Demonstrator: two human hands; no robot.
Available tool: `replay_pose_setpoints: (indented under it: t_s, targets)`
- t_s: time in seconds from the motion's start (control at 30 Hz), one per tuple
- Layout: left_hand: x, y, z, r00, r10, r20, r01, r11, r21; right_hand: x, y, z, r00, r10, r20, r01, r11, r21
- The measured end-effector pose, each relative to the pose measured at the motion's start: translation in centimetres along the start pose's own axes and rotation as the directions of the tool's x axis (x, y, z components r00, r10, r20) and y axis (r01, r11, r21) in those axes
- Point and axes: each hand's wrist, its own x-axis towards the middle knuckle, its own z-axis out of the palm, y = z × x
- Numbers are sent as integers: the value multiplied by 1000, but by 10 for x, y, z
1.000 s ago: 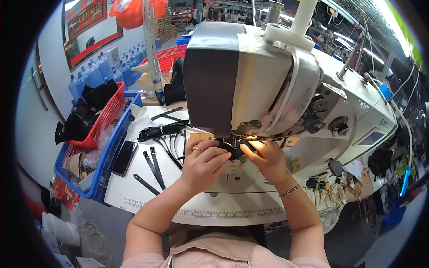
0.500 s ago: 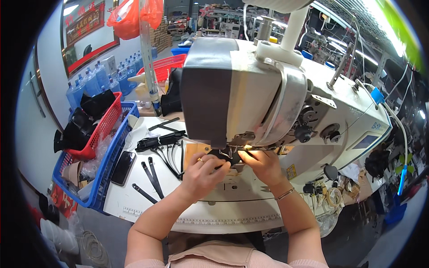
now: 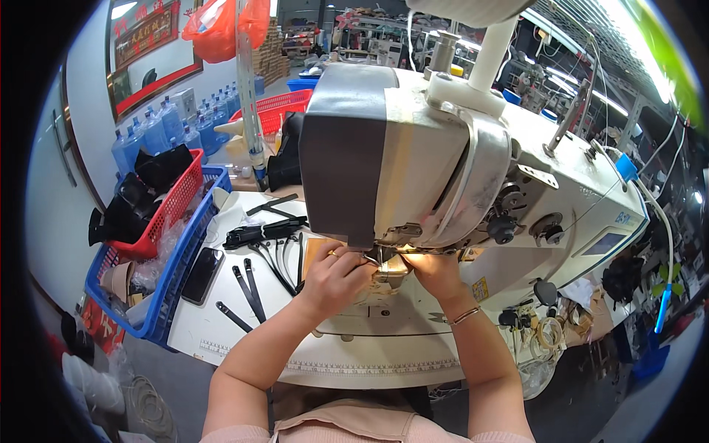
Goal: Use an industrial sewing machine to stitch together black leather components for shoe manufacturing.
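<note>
At the far left, a blue basket (image 3: pixel 159 299) is seen on the table's edge, with a red basket (image 3: pixel 174 203) set in it and filled with black pieces (image 3: pixel 136 203). Beside it a phone (image 3: pixel 201 275) is laid on the white table (image 3: pixel 277 354). Farther right, three short black straps (image 3: pixel 249 289) are spread out, and a bundle of black straps (image 3: pixel 264 232) is placed behind them. The left hand (image 3: pixel 336 280) is held just left of the needle area with its fingers curled and bunched; whether anything is pinched cannot be told. The sewing machine (image 3: pixel 421 155) is stood over both hands, its needle area between them. The right hand (image 3: pixel 437 277) is reached in under the machine's arm; its fingertips are hidden, so its grip cannot be made out. A bracelet (image 3: pixel 465 317) is worn on that wrist.
</note>
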Motion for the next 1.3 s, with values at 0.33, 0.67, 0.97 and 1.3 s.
replay_pose_setpoints:
  t_s: [0.33,0.67,0.97,1.3]
  targets:
    - [-7,-1,2,990,-144,15,143,990,8,-11,7,12,999,45,-12,-45,999,27]
    - [-7,-3,1,982,-170,81,164,984,73,-18,10,26,976,215,-38,-218,972,-91]
    - [-24,22,-27,983,-65,170,47,993,108,-12,-20,-14,988,-59,-142,61,998,6]
    - [-19,24,-31,983,-69,169,54,994,94,-13,-22,-18,988,-109,-110,100,992,-83]
